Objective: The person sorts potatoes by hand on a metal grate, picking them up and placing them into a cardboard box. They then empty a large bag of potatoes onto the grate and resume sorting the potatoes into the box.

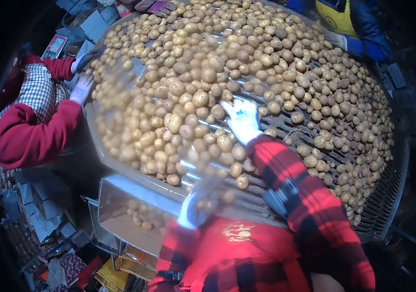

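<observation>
A great heap of potatoes (174, 122) covers a slatted metal sorting table (208, 125) in front of me. My right hand (243, 119), in a white glove with a blue print, reaches over the middle of the heap. Its fingers are spread, touching or just above the potatoes beside a bare stretch of slats. Near the table's front edge is my left hand (197, 207), also gloved and smeared by motion. A few blurred potatoes show next to it; whether its fingers hold any, I cannot tell.
A clear-sided bin (139, 231) with several potatoes stands below the front edge. At the left, a person in a red sleeve (42, 134) has gloved hands at the rim. A person in blue and yellow (359, 29) stands far right; another's purple glove (161, 8) shows at the top.
</observation>
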`<state>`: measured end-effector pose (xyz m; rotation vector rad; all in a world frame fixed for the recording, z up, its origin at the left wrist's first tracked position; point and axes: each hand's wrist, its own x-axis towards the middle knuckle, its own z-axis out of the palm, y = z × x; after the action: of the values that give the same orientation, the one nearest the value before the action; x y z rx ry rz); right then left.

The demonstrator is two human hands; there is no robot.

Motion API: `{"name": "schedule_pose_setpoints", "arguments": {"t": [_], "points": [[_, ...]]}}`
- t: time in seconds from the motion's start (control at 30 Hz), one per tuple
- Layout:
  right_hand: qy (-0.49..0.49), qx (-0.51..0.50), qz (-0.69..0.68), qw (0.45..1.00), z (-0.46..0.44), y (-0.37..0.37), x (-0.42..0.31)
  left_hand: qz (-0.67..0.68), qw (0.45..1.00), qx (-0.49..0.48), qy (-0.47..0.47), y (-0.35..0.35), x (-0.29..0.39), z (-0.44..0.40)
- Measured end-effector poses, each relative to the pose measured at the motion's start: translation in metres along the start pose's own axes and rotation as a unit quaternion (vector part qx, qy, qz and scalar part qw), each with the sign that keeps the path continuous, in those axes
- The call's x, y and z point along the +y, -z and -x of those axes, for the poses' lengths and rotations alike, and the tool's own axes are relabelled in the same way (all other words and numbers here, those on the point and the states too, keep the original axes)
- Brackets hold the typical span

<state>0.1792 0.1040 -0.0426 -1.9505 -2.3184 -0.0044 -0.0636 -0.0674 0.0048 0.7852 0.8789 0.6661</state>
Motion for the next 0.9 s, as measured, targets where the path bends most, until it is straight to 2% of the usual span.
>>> {"name": "schedule_pose_setpoints", "arguments": {"t": [0.03,0.07,0.1,0.17,0.2,0.23,0.3,0.33,0.37,0.4,0.43,0.47,0.5,0.53,0.57,0.6,0.63,0.67,0.7,0.73,0.77,0.8,0.83,0.87,0.9], "points": [[0.015,-0.076,0.085,0.993,-0.015,-0.006,-0.002,-0.074,0.997,-0.003,-0.02,-0.007,0.012,-0.012],[0.004,-0.069,0.067,0.995,-0.024,-0.009,0.002,0.122,0.992,-0.013,0.038,-0.018,0.028,-0.026],[-0.008,-0.065,0.047,0.997,-0.028,-0.009,0.003,0.313,0.945,-0.022,0.096,-0.023,0.039,-0.036],[-0.007,0.067,-0.146,0.987,-0.012,0.004,0.011,0.394,0.915,-0.061,0.068,-0.023,0.045,-0.055],[0.0,0.023,-0.239,0.971,-0.002,0.024,0.009,0.348,0.934,-0.031,0.073,-0.026,0.052,-0.063],[0.031,-0.007,-0.362,0.932,0.021,0.027,0.006,0.333,0.94,-0.021,0.077,-0.026,0.05,-0.068],[0.095,-0.001,-0.433,0.896,0.039,0.055,0.012,0.302,0.949,-0.011,0.086,-0.025,0.045,-0.077],[0.061,0.062,-0.272,0.958,0.035,0.055,0.027,0.285,0.954,-0.01,0.09,-0.024,0.04,-0.082],[0.021,0.12,-0.102,0.987,0.027,0.054,0.043,0.283,0.955,0.005,0.087,-0.018,0.021,-0.087],[-0.074,0.074,-0.041,0.994,0.01,0.061,0.055,0.28,0.956,0.013,0.085,-0.02,0.019,-0.091],[-0.111,0.032,0.006,0.993,-0.005,0.049,0.072,0.276,0.957,0.021,0.083,-0.022,0.016,-0.095],[-0.091,-0.016,0.071,0.993,-0.021,0.024,0.086,0.459,0.877,-0.107,0.09,-0.032,0.024,-0.101],[-0.071,-0.062,0.137,0.986,-0.034,0.016,0.09,0.524,0.839,-0.107,0.1,-0.022,0.016,-0.104],[-0.073,-0.056,0.133,0.987,-0.034,0.011,0.094,0.586,0.796,-0.106,0.11,-0.011,0.007,-0.107],[-0.059,-0.005,0.035,0.998,-0.031,0.021,0.091,0.585,0.797,-0.105,0.109,-0.019,0.022,-0.107],[-0.042,0.043,-0.062,0.996,-0.024,0.031,0.086,0.583,0.803,-0.042,0.115,-0.037,0.047,-0.106],[-0.067,0.032,-0.116,0.991,-0.01,0.043,0.074,0.583,0.803,-0.052,0.111,-0.04,0.053,-0.109],[-0.098,-0.079,-0.192,0.973,0.0,0.081,0.057,0.586,0.798,-0.098,0.099,-0.04,0.049,-0.114],[-0.033,-0.078,-0.288,0.954,0.025,0.069,0.054,0.585,0.79,-0.166,0.08,-0.039,0.041,-0.123],[-0.017,-0.091,-0.348,0.933,0.044,0.084,0.046,0.581,0.782,-0.213,0.073,-0.038,0.036,-0.127],[-0.003,-0.101,-0.406,0.909,0.055,0.098,0.042,0.569,0.788,-0.217,0.089,-0.042,0.037,-0.128],[-0.011,-0.076,-0.378,0.923,0.052,0.089,0.051,0.557,0.794,-0.221,0.105,-0.046,0.04,-0.129],[-0.018,-0.049,-0.351,0.935,0.044,0.076,0.063,0.547,0.828,-0.04,0.113,-0.058,0.039,-0.127],[-0.01,0.068,-0.216,0.974,0.037,0.071,0.067,0.535,0.835,0.051,0.116,-0.06,0.038,-0.125],[0.01,0.098,-0.155,0.983,0.018,0.055,0.076,0.513,0.838,0.141,0.12,-0.063,0.037,-0.122]]}}
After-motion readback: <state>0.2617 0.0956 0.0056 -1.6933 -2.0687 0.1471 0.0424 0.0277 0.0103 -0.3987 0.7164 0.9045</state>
